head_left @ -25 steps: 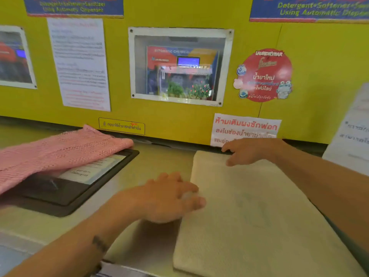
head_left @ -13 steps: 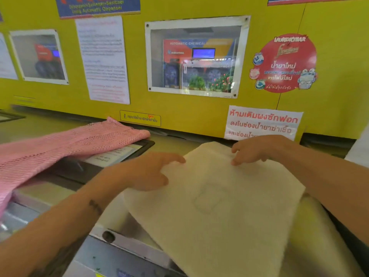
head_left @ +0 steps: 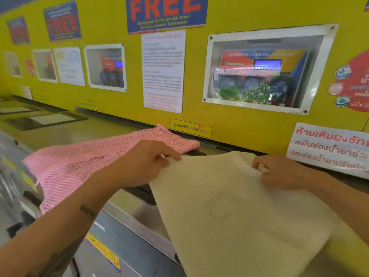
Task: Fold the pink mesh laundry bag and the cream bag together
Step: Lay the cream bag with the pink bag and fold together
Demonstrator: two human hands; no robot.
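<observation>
The cream bag (head_left: 235, 212) hangs flat in front of me, lifted off the machine top. My left hand (head_left: 143, 162) pinches its upper left corner and my right hand (head_left: 279, 172) pinches its upper right corner. The pink mesh laundry bag (head_left: 79, 162) lies spread on the machine top to the left, partly behind my left hand and draped over the front edge. The cream bag's left edge sits just right of the pink bag's far end.
A yellow wall (head_left: 229, 13) with posters, notices and a glass window (head_left: 265, 70) runs close behind the machine tops. Black-framed lids (head_left: 46, 119) lie on the tops further left. The grey machine front (head_left: 123, 242) drops away below the bags.
Both hands have taken the cream bag by its top corners, lifted it off the surface and carried it left toward the pink bag. The view has swung left.
</observation>
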